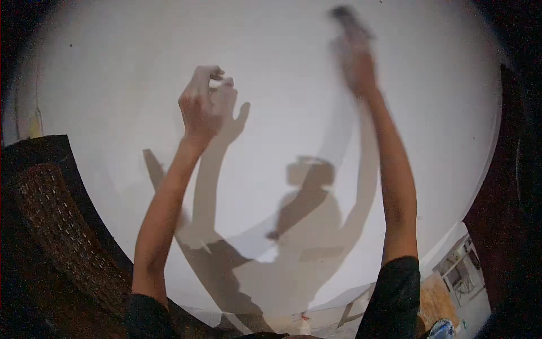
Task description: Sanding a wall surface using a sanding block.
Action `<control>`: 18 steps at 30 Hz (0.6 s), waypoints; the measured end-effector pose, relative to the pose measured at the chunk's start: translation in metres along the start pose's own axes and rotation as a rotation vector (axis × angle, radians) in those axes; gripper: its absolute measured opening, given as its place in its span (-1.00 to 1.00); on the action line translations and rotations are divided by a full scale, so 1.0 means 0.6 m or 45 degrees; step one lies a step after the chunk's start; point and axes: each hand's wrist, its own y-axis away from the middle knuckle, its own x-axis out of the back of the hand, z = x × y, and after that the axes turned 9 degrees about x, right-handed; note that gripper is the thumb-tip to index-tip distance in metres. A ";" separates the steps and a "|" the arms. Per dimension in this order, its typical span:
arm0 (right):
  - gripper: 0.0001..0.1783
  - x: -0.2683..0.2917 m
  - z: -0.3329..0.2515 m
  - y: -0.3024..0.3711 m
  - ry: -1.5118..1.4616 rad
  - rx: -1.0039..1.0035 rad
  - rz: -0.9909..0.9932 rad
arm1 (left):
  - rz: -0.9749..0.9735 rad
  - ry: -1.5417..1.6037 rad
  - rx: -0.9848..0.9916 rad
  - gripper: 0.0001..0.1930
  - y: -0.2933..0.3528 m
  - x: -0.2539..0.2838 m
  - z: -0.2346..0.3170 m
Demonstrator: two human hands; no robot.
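Both my arms are raised in front of a broad white wall. My left hand is at the middle left, its fingers loosely bent with a gap between them and nothing seen in it. Pale dust seems to coat its fingers. Higher up on the right, my right hand is smeared by motion. A small dark thing shows at its fingertips, pressed to or close to the wall; its kind is too blurred to tell. Shadows of my arms and head fall across the wall.
A dark panel with a patterned brown strip stands along the left. Dark reddish material borders the right side. At lower right lie a tan board, a pale frame-like structure and a blue-and-white bundle.
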 end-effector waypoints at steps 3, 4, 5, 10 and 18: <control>-0.45 0.113 0.199 0.008 0.743 -0.057 0.176 | -0.083 0.069 0.022 -0.77 0.041 -0.003 0.023; -0.43 0.063 0.140 -0.001 0.746 -0.091 0.157 | -0.126 -0.019 -0.019 -0.79 0.057 0.012 0.015; -0.40 0.020 0.057 -0.007 0.773 -0.124 0.132 | -0.172 -0.082 -0.063 -0.80 0.070 0.021 0.009; -0.28 -0.102 -0.249 0.114 0.268 0.206 -0.389 | -0.248 -0.188 -0.037 -0.79 0.162 0.021 0.004; -0.65 -0.069 -0.311 0.358 0.262 -0.153 0.121 | -0.241 0.537 1.236 -0.80 0.441 0.034 0.169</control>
